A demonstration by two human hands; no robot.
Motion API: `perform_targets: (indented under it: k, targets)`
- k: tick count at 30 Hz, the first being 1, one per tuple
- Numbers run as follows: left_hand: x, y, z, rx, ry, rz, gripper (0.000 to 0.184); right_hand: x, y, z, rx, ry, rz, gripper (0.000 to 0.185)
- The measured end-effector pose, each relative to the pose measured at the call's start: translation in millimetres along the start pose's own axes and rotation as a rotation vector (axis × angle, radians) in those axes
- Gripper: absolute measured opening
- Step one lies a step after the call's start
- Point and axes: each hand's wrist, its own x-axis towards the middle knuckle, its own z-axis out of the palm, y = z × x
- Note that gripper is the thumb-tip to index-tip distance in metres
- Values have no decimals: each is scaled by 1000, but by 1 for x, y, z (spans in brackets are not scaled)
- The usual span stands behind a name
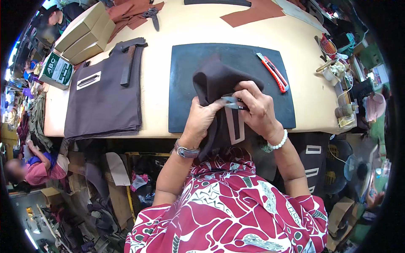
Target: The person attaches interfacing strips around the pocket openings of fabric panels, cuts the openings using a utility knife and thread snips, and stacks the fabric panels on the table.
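My left hand (200, 119) pinches a bunched piece of dark brown fabric (221, 76) in front of my body. A pale rectangular frame (234, 125) shows on the part of the fabric hanging toward me. In my right hand (259, 109) is a pair of thread snips (230, 100), its blades pointing left at the fabric beside my left fingertips. Whether a thread lies between the blades is too small to tell. Beneath the fabric lies a black cutting mat (182, 76), with a red utility knife (274, 72) on its right side.
A stack of dark fabric pieces (105, 105) lies left on the table (158, 25), with a hammer (128, 67) on top. Cardboard boxes (86, 33) and a green-white box (57, 69) stand behind it. A basket (328, 45) sits at right. Another person (44, 166) is at far left.
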Motion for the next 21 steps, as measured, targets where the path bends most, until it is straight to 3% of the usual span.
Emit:
perform_targets:
  k: [4,5,9,10,12,14,16,18,19,21]
  targets:
    - [8,15,-10,-75,-50,-224,26,16,1,5,241,-13,221,12]
    - [9,15,-13,-82,-48,-249,26,20,-1,7,559,-83,475,12]
    - [11,13,-27,-147,-59,-301,27,26,10,28,711,-137,615,17]
    - [11,13,-29,-167,-71,-312,27,24,11,31,658,-50,622,18]
    - [10,18,-27,-190,-28,-233,25,21,18,33,549,123,623,22]
    - [11,23,-25,-190,24,-120,25,10,12,18,616,155,686,31]
    - [21,24,-30,-198,54,-54,24,-19,8,15,548,51,729,32]
    - [29,27,-31,-234,102,37,24,-51,8,17,797,-177,796,34]
    - [32,30,-36,-194,116,63,25,-60,6,17,740,-237,779,31]
    - [32,34,-46,-130,187,128,29,-64,3,9,757,-196,860,19]
